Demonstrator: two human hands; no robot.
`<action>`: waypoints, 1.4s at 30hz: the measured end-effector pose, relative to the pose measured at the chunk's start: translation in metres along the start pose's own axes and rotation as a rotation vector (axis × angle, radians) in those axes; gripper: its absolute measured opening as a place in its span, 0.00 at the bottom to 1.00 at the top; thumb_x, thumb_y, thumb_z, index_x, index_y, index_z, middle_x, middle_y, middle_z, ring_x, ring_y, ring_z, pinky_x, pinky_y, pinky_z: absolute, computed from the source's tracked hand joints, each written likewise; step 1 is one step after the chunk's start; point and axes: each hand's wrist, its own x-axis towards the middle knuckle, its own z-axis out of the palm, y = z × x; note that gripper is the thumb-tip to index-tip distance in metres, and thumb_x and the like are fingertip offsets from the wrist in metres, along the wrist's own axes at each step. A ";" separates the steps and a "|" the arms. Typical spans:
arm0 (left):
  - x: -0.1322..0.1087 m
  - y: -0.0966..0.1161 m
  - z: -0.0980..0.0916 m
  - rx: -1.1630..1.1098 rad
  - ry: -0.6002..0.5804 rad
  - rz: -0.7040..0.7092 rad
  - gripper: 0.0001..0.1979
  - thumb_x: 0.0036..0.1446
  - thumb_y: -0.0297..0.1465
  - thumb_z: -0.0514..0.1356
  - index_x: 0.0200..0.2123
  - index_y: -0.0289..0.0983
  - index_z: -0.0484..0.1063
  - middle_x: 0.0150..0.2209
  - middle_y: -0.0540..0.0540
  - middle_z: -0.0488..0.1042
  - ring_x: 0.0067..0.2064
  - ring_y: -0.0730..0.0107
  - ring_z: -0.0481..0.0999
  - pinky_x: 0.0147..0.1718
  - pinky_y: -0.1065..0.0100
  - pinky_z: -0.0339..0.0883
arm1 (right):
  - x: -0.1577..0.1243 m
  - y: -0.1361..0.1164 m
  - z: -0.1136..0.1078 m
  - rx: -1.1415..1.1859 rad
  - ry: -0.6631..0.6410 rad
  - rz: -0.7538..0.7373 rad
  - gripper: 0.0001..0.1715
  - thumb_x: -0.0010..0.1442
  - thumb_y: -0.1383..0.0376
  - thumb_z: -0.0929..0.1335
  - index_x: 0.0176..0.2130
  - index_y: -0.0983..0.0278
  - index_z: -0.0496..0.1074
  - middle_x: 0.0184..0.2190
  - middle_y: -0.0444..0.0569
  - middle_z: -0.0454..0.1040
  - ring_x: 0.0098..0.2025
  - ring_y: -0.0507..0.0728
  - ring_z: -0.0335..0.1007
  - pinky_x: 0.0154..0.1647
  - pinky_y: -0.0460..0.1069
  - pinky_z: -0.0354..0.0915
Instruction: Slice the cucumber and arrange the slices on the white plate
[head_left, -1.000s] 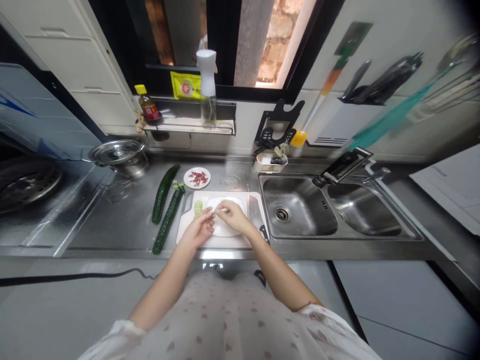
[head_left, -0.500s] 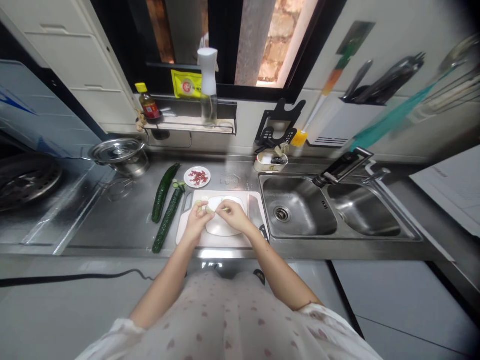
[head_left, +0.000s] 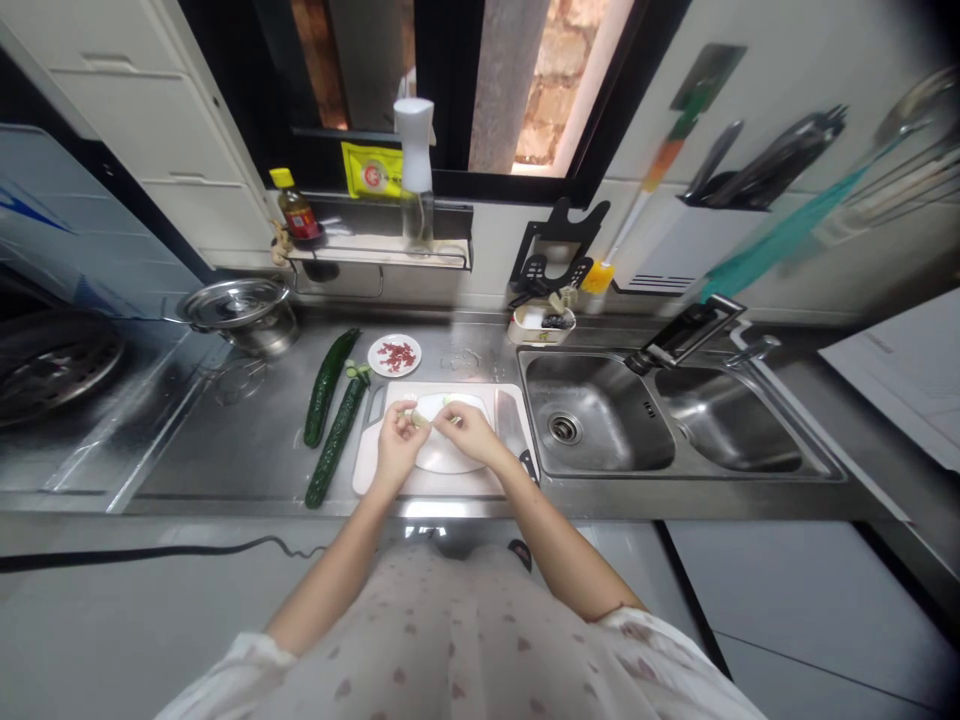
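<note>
My left hand (head_left: 401, 440) is closed in a pinch on a small, thin, pale-green slice (head_left: 421, 421), perhaps cucumber. Fingers bent and tips together, my right hand (head_left: 466, 430) pinches at that slice's right edge. Both hands are above a white plate (head_left: 450, 462) on a pale cutting board (head_left: 375, 468). A knife (head_left: 510, 420) lies along the board's right side, handle towards me. Left of the board are two long dark-green cucumbers, one farther left (head_left: 330, 385) and one nearer the board (head_left: 336, 440). Small cut cucumber pieces (head_left: 358, 370) rest at the nearer one's far end.
Behind the board stands a small white dish (head_left: 376, 366) of chopped red bits. A double steel sink (head_left: 600, 400) adjoins on the right. A lidded steel pot (head_left: 262, 325) is at the back left. Under the window, a shelf (head_left: 375, 248) carries bottles.
My left hand has turned slightly, its fingers curling more around the pale slice. My right hand stays almost in place. The cucumbers, dish and knife have not moved.
</note>
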 end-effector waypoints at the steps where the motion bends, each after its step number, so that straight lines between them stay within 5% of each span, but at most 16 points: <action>1: 0.001 -0.002 0.001 0.010 0.003 0.016 0.21 0.47 0.31 0.65 0.45 0.37 0.67 0.28 0.53 0.71 0.29 0.76 0.71 0.31 0.74 0.63 | 0.001 0.002 0.000 0.001 -0.005 0.007 0.09 0.57 0.63 0.66 0.29 0.65 0.73 0.29 0.45 0.75 0.35 0.52 0.69 0.38 0.46 0.63; 11: 0.032 -0.029 0.017 0.017 -0.010 0.007 0.16 0.45 0.31 0.64 0.40 0.35 0.69 0.27 0.52 0.71 0.30 0.74 0.72 0.32 0.73 0.64 | 0.018 0.030 -0.013 -0.035 -0.003 0.193 0.08 0.58 0.63 0.66 0.31 0.66 0.72 0.22 0.43 0.73 0.26 0.50 0.69 0.30 0.43 0.61; 17: 0.052 -0.045 0.027 0.120 -0.006 0.017 0.12 0.45 0.34 0.64 0.34 0.36 0.71 0.29 0.48 0.74 0.33 0.71 0.74 0.35 0.71 0.67 | 0.036 0.046 -0.028 -0.263 -0.025 0.193 0.09 0.60 0.66 0.64 0.33 0.67 0.74 0.27 0.46 0.76 0.30 0.50 0.70 0.31 0.42 0.58; 29: 0.071 -0.081 0.034 0.690 -0.066 -0.136 0.05 0.50 0.33 0.61 0.29 0.37 0.74 0.28 0.49 0.76 0.32 0.69 0.74 0.32 0.71 0.61 | 0.059 0.066 -0.029 -0.802 -0.248 0.283 0.13 0.61 0.63 0.64 0.38 0.66 0.76 0.38 0.55 0.78 0.37 0.55 0.72 0.33 0.44 0.56; 42: 0.074 -0.078 0.044 1.052 -0.120 -0.166 0.07 0.55 0.35 0.56 0.32 0.42 0.74 0.33 0.45 0.78 0.36 0.61 0.76 0.31 0.68 0.59 | 0.066 0.060 -0.025 -0.901 -0.345 0.352 0.14 0.61 0.66 0.64 0.43 0.67 0.76 0.44 0.59 0.77 0.46 0.59 0.73 0.40 0.46 0.62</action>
